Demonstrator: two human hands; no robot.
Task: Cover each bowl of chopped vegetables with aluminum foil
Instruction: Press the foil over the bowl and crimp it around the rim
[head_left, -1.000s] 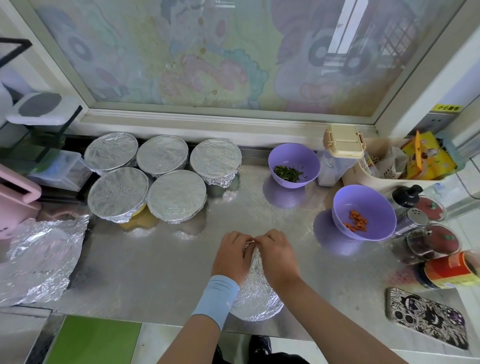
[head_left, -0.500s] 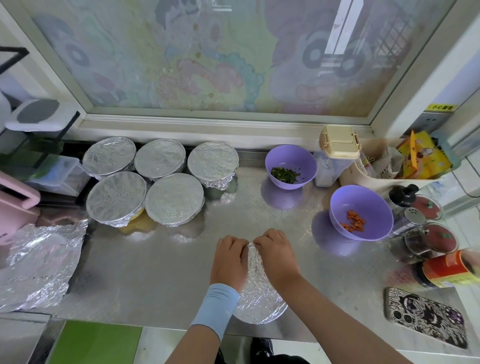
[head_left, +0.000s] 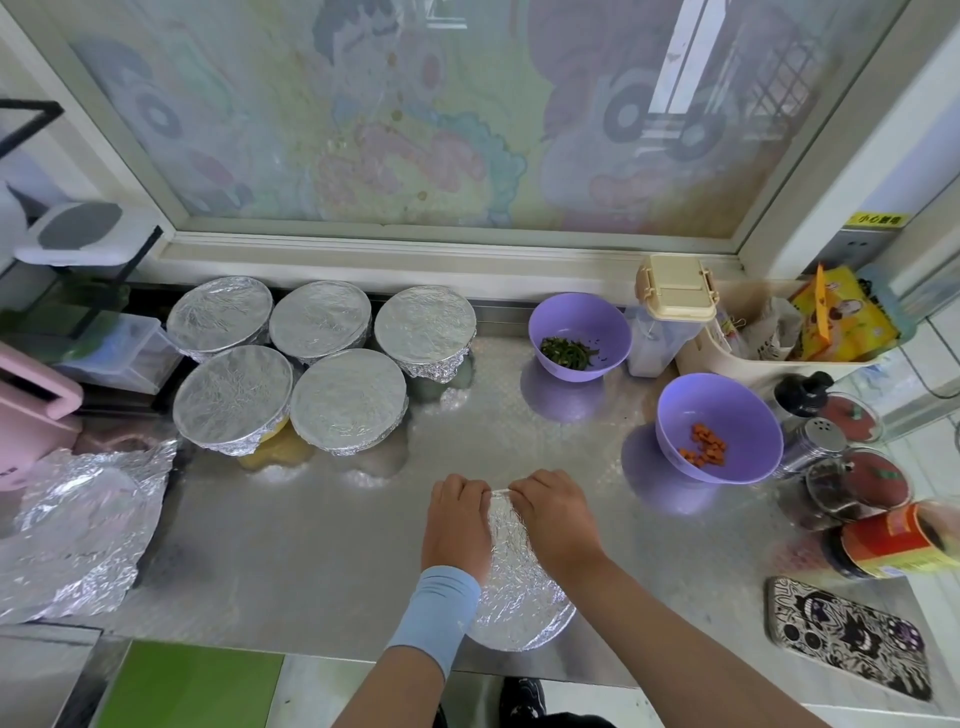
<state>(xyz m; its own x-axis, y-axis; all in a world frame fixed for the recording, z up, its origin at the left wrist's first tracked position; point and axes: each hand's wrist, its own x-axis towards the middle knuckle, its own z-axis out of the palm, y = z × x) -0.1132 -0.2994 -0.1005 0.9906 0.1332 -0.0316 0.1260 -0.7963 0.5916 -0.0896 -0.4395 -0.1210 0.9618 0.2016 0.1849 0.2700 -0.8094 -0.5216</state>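
Observation:
A foil-covered bowl stands near the counter's front edge, under both hands. My left hand lies over its left side and my right hand over its right side, fingers curled over the far rim and pressing the foil down. Several foil-covered bowls are grouped at the back left. Two purple bowls stand uncovered: one with chopped greens at the back, one with diced carrot to the right. Loose aluminum foil lies crumpled at the left.
Along the right edge stand spice jars, a red-labelled jar and a patterned phone. A cream-lidded container and a tray of packets sit at the back right. A pink appliance is at the left.
Both hands have spread slightly apart along the bowl's far rim, showing more foil between them. The view shifted a little; nothing else moved.

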